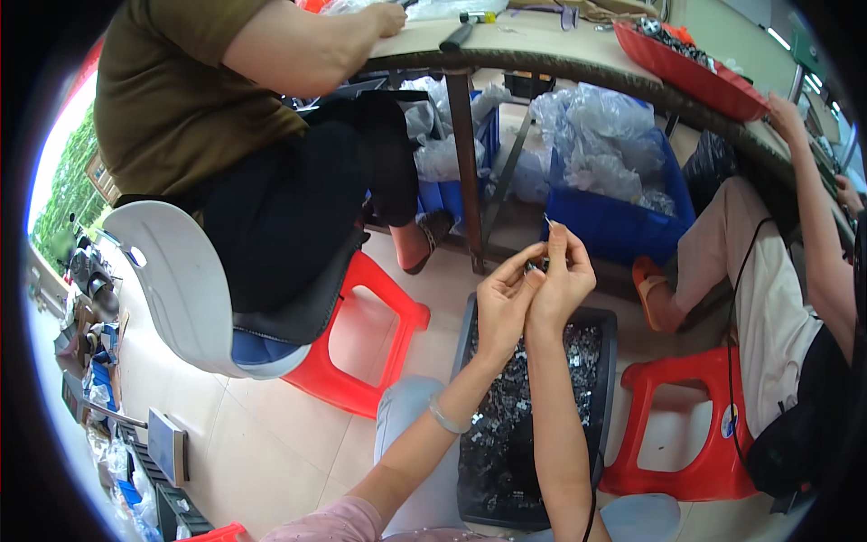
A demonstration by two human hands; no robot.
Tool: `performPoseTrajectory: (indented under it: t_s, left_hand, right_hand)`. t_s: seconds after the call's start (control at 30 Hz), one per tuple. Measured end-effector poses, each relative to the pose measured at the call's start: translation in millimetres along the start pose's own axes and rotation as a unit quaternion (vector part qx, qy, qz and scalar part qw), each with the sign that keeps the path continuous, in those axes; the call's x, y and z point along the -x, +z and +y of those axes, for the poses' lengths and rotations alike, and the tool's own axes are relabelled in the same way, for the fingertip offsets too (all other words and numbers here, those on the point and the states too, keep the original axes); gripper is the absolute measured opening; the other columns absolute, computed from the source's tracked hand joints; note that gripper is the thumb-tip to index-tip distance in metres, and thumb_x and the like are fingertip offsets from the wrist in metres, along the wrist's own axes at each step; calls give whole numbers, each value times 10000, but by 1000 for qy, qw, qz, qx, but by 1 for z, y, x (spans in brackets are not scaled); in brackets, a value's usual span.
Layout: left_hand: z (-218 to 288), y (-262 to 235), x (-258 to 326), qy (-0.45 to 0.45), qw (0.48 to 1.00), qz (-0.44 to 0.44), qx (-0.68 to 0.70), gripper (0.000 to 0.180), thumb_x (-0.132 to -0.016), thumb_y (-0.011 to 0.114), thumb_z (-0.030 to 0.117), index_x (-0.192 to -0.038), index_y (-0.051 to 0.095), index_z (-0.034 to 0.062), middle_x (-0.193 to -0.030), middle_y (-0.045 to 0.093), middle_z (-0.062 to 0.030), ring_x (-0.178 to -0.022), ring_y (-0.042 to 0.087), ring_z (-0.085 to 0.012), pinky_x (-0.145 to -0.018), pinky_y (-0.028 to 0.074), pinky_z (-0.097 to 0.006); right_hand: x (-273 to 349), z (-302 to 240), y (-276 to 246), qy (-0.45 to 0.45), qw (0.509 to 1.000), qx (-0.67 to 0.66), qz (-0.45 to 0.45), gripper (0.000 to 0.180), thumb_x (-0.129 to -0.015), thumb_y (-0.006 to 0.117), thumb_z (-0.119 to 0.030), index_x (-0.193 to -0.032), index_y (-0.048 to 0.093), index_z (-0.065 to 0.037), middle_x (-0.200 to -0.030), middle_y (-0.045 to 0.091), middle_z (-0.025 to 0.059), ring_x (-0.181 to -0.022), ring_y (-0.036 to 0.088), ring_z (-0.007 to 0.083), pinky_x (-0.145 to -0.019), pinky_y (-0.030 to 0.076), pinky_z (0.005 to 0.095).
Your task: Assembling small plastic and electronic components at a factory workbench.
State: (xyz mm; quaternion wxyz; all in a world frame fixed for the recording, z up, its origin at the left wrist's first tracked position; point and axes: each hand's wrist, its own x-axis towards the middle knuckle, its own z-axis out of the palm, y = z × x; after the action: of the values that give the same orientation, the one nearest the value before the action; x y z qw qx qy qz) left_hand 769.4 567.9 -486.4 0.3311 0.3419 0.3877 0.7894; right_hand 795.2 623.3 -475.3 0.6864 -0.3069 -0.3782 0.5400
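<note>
My left hand [506,303] and my right hand [562,285] meet above a dark tray [610,361] on the floor between my knees. The fingers of both are closed around a small dark part [540,265], mostly hidden by the fingertips. A thin pale tip [547,219] sticks up at the end of my right thumb and finger; what it belongs to cannot be made out. Loose small black and silvery pieces [506,425] cover the bottom of the tray. A pale bangle circles my left wrist.
Ahead stands a workbench [542,50] with a red basin [691,77] of parts; blue bins [623,212] of clear plastic bags sit beneath. A person sits on a grey chair [176,289] at left, another at right. Red stools [682,479] flank the tray.
</note>
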Motion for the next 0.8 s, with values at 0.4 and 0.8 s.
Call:
performPoseTrajectory:
  t_s: [0.4, 0.8]
  left_hand:
    - [17, -30, -63, 7, 995, -12, 98, 471, -873, 640, 308, -1167, 519, -40, -1055, 637, -126, -958, 656, -232, -810, 587, -358]
    - [9, -32, -56, 34, 998, -28, 53, 292, -897, 637, 179, -1118, 574, -2, -968, 552, -22, -903, 588, -108, -781, 594, -320]
  right_hand:
    - [-47, -17, 12, -47, 980, 28, -192, 174, -856, 692, -104, -983, 699, 16, -896, 679, 42, -814, 593, 76, -722, 451, 194]
    - [-32, -12, 10, -214, 937, 188, -201, 140, -757, 727, -42, -897, 738, -43, -779, 627, 54, -734, 561, 138, -666, 425, 247]
